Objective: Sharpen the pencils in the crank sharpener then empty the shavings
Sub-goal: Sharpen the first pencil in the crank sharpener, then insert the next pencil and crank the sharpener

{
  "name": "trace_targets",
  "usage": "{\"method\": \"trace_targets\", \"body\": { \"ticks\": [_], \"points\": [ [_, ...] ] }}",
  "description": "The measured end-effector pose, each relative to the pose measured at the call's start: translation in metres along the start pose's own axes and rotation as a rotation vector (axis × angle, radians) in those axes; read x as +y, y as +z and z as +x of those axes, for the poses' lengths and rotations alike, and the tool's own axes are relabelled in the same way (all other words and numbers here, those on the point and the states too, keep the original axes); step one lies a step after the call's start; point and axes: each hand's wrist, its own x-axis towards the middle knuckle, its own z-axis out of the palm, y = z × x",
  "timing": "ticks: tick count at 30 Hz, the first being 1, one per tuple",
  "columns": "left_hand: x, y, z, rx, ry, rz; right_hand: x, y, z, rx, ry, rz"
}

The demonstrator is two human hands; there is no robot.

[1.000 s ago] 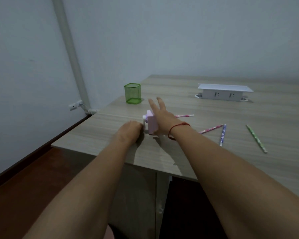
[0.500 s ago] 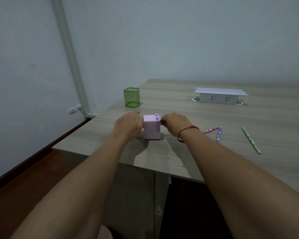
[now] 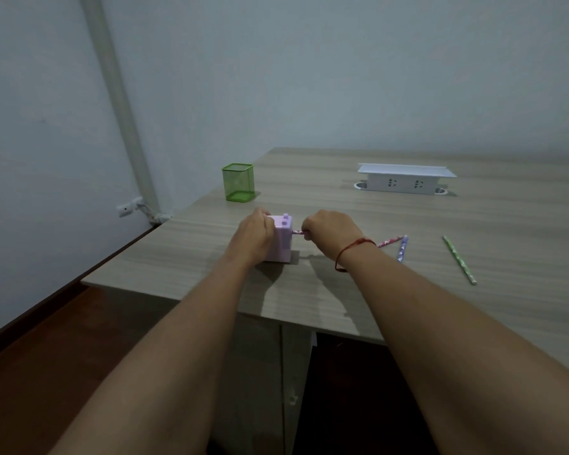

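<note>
Right fingers [image 3: 309, 225]: curled and pressed close together, pinching the held pencil [image 3: 297, 231] right by the box.
Held pencil: it lies almost flat and its tip end goes into the right side of the sharpener [image 3: 284, 239]. Only a short bit shows. The rest is hidden under the hand.
Left fingers [image 3: 262, 215]: curled round the top left side of the sharpener and touching it. I cannot tell if they hold a handle, because the hand hides that side.
Right hand [image 3: 332, 232]: just to the right of the sharpener, knuckles up.
Left hand [image 3: 254, 236]: tight against the left side of the sharpener.
Sharpener: a small light purple box. It stands upright on the table [image 3: 408, 300], between the two hands, near the table's front left corner.
Red string [image 3: 351, 250]: tied round the right wrist.
Pink pencil [image 3: 390, 241] and purple pencil [image 3: 402, 248]: lying flat just to the right of the right wrist. Their far ends come together like a letter V.
Green pencil [image 3: 459, 259]: lying flat, further right, well apart from the others.
Green cup [image 3: 238, 182]: stands upright behind the sharpener, near the table's left edge.
White plug box [image 3: 404, 178]: far back on the table, to the right.
Pipe [image 3: 119, 103]: runs down the wall on the left.
</note>
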Motion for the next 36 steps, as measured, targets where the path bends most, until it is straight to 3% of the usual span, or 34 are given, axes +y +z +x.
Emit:
{"method": "trace_targets", "body": {
  "ticks": [10,15,29,36],
  "points": [
    [0.004,-0.002,-0.006,-0.066,-0.044,-0.024,-0.001,0.0,-0.017,0.037,0.02,-0.097],
    [-0.002,-0.005,-0.003,-0.066,-0.102,-0.032,0.058,0.005,-0.048,-0.029,0.185,-0.082],
    [0.027,0.017,-0.019,-0.058,-0.021,-0.03,0.063,0.002,-0.05,0.129,0.42,0.399],
    [0.022,0.034,-0.021,0.069,0.034,-0.036,0.048,0.012,-0.015,0.219,0.606,0.714]
  ]
}}
